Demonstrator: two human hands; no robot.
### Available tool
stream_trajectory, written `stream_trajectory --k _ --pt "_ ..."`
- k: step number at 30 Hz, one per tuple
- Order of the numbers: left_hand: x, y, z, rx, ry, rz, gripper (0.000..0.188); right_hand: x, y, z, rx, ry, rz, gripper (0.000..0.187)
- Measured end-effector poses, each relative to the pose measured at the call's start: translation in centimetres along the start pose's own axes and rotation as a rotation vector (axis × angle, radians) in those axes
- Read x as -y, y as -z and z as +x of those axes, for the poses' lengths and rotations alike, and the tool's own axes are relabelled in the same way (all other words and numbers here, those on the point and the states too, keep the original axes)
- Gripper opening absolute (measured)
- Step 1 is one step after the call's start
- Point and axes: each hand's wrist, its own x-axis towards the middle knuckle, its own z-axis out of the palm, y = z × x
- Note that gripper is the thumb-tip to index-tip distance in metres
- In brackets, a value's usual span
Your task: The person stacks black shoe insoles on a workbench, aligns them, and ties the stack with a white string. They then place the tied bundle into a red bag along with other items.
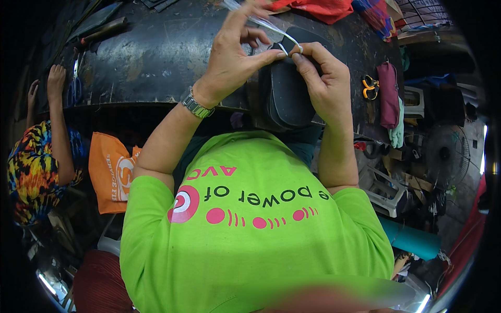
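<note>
My right hand [326, 78] pinches a white cord [282, 32] between thumb and forefinger. The cord bends in a small loop, and its strands run up to my left hand [235, 49]. That hand's thumb stretches toward the loop while its upper fingers curl around the strands, slightly blurred. Just under both hands lies a black, smooth piece with rounded corners [292, 101], reaching over the table's near edge; I cannot make out its kind.
The dark worktable [156, 57] holds yellow-handled snips [370, 87], a maroon pouch [388, 96], blue-handled scissors [75, 88] and red cloth [326, 9]. At left, a person in a colourful shirt [39, 167] rests hands on it. An orange bag [107, 172] hangs below; a fan [446, 154] stands right.
</note>
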Motion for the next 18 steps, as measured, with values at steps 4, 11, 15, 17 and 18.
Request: stream_trajectory --k 4,11,15,17,18 --pt "0.1 -2.1 2.0 -0.572 -0.06 0.236 0.06 0.0 0.3 0.1 0.016 -0.01 0.064 0.011" --pt "5.7 3.2 -0.2 -0.415 0.218 -0.566 0.044 0.0 0.3 -0.1 0.034 -0.048 0.151 0.01" --pt "4.8 2.6 -0.9 0.041 0.156 -0.267 0.026 -0.1 0.0 0.2 0.007 0.036 0.11 0.014" --pt "3.8 2.4 0.1 0.155 0.072 -0.169 0.02 0.0 0.3 0.2 0.045 0.1 0.043 0.015" --pt "3.3 2.5 0.8 0.246 0.018 -0.107 0.02 0.1 0.5 0.2 0.073 0.074 0.028 0.015"
